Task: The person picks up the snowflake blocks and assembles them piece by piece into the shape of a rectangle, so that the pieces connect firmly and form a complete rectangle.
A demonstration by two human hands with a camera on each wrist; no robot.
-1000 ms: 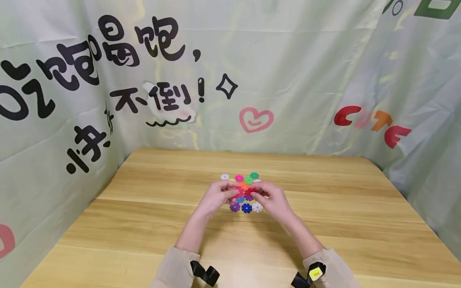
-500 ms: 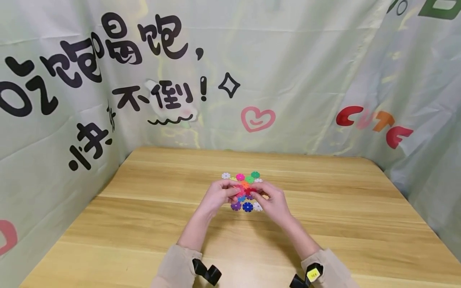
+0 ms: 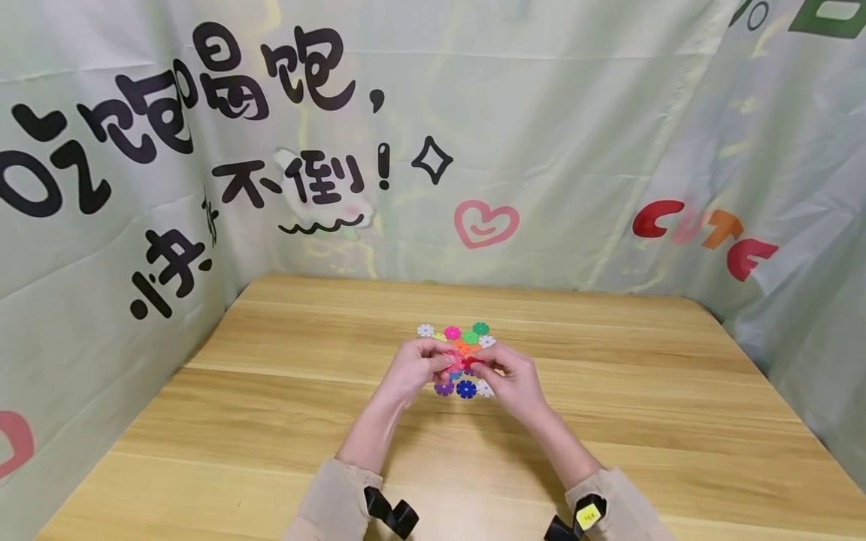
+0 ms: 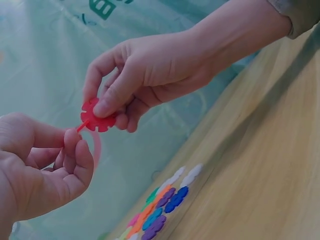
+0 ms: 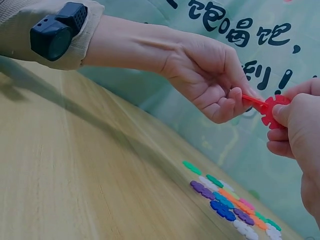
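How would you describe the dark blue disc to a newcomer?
On the wooden table, below the left hand and right hand, lies a cluster of flower-shaped discs. In its nearest row in the head view, the dark blue disc lies between a purple disc and a white disc; its deep blue sets it apart.

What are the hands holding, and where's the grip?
Left hand: a pinkish-red disc, pinched by the edge away from the other disc. Right hand: a notched red disc, pinched with the thumb on its flat face.
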